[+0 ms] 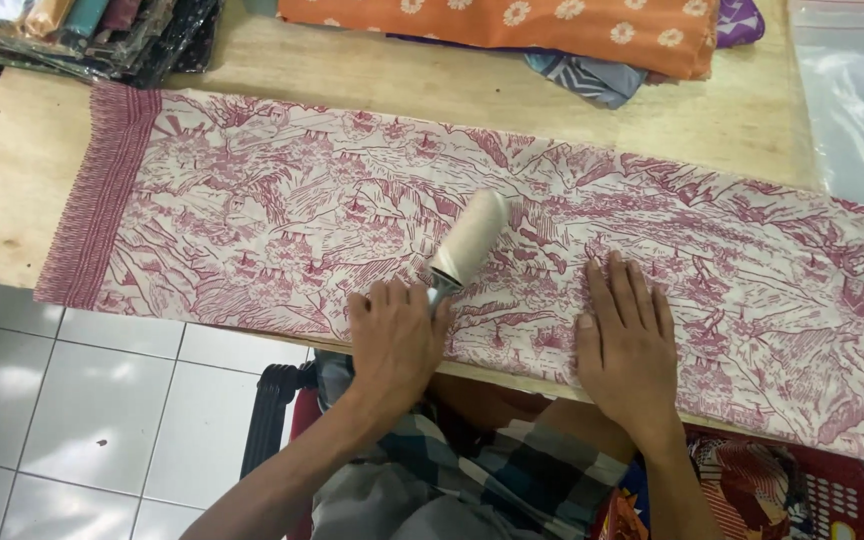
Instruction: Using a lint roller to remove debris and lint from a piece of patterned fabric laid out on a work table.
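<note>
The left hand (pixel 395 340) has its fingers curled tight around the handle of a lint roller (pixel 464 243), whose white cylinder points up and away from the knuckles and lies on a long cream cloth with a dark red printed pattern (pixel 282 210). The roller's head sits just beyond the left fingertips, touching the cloth near its middle. The right hand (pixel 627 345) holds nothing: its fingers are spread wide and pressed flat on the same cloth, a little to the right of the roller and apart from it. The cloth stretches across the wooden table (pixel 7 190), its striped end far out to the left of the left fingers, its other end running past the right fingers to the picture's edge. Beyond the fingertips, at the far side of the table, lie a folded orange cloth with white flowers (pixel 512 25), a stack of wrapped fabrics (pixel 92 30) at far left, and a clear plastic bag (pixel 857 95) at far right. Below the right wrist sits a red basket (pixel 832 495).
</note>
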